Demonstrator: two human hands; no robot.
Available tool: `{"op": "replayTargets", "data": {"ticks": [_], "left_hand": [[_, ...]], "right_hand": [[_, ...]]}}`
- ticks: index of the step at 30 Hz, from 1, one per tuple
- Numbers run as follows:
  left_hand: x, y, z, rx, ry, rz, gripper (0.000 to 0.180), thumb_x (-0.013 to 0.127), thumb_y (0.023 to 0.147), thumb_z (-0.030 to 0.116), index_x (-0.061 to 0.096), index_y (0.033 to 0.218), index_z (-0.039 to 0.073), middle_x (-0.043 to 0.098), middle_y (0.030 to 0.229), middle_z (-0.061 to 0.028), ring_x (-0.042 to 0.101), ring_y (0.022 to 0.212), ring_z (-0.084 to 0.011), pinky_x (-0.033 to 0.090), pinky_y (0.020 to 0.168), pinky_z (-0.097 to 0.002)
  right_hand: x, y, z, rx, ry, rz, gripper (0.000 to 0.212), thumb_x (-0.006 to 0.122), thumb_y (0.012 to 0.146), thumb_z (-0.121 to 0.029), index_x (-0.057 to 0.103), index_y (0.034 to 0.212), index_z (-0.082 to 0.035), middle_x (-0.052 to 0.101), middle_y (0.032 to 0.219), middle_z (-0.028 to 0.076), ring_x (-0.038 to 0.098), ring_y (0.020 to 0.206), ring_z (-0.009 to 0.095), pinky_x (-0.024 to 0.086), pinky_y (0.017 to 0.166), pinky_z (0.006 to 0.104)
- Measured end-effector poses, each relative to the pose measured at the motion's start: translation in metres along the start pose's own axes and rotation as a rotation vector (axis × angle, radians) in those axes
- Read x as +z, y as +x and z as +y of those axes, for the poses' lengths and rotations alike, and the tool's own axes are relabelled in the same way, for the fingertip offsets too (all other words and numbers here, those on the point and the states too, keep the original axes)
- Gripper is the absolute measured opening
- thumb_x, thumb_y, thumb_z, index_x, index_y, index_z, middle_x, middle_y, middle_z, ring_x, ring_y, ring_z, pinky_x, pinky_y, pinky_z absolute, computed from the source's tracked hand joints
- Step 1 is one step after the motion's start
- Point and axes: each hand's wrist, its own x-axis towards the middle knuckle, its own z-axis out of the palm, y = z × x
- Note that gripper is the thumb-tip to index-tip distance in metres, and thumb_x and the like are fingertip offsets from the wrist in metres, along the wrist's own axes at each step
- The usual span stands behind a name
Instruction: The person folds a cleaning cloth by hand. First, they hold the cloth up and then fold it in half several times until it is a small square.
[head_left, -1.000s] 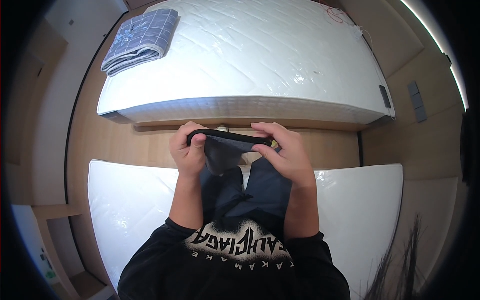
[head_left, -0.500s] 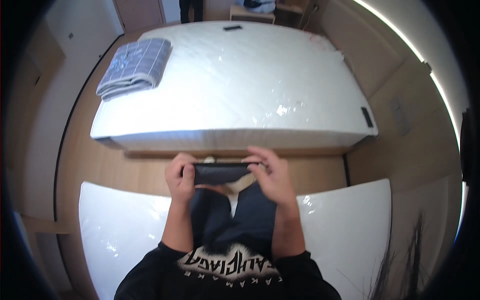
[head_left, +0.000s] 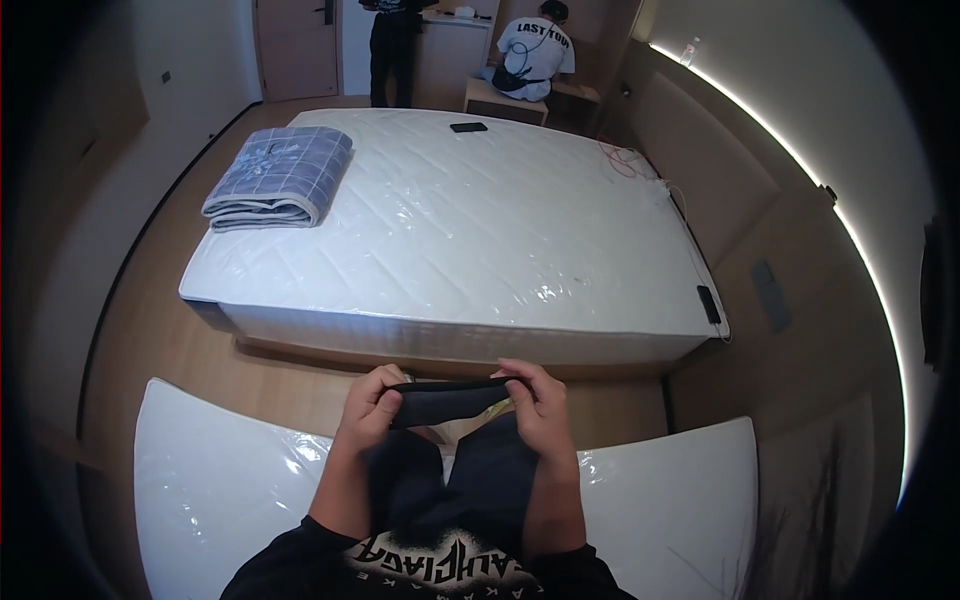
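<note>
A dark grey, soft-looking strip of cloth with a black upper edge (head_left: pixel 445 402) is stretched between my two hands above my lap; its exact kind does not show. My left hand (head_left: pixel 372 405) grips its left end, with the thumb in front and the fingers curled behind. At the other end my right hand (head_left: pixel 540 402) pinches the upper corner between thumb and fingers. Something pale yellowish (head_left: pixel 497 408) shows near the right end, too small to make out.
I sit on a plastic-wrapped white mattress (head_left: pixel 220 470). Across a narrow strip of floor stands a wrapped bed (head_left: pixel 450 220) with a folded blue checked blanket (head_left: pixel 280 178) and two phones (head_left: pixel 468 127). Beyond it, one person (head_left: pixel 393 50) stands and another (head_left: pixel 535 55) sits.
My right fingers have closed in on the cloth's corner, where they were more spread before. The view has tilted up, showing more of the far side of the room.
</note>
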Motion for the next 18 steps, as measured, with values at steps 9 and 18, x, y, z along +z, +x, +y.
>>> {"op": "replayTargets", "data": {"ticks": [9,18], "left_hand": [[0.016,0.009,0.004,0.010,0.279,-0.167,0.023,0.073,0.081,0.017,0.053,0.078,0.005,0.055,0.070,-0.0105,0.053,0.059,-0.0320,0.038,0.053,-0.0353],[0.011,0.002,-0.006,-0.087,0.194,-0.158,0.033,0.079,0.077,0.027,0.057,0.073,0.003,0.057,0.065,-0.0079,0.052,0.053,-0.0217,0.038,0.051,-0.0305]], "right_hand": [[0.005,0.003,0.002,0.053,-0.337,-0.285,0.037,0.063,0.086,-0.016,0.061,0.119,-0.001,0.063,0.101,0.014,0.062,0.095,0.027,0.048,0.086,0.0330],[0.038,0.005,0.012,-0.018,-0.270,-0.447,0.030,0.074,0.079,-0.019,0.067,0.103,-0.003,0.068,0.090,0.015,0.065,0.081,0.032,0.050,0.072,0.0359]]}}
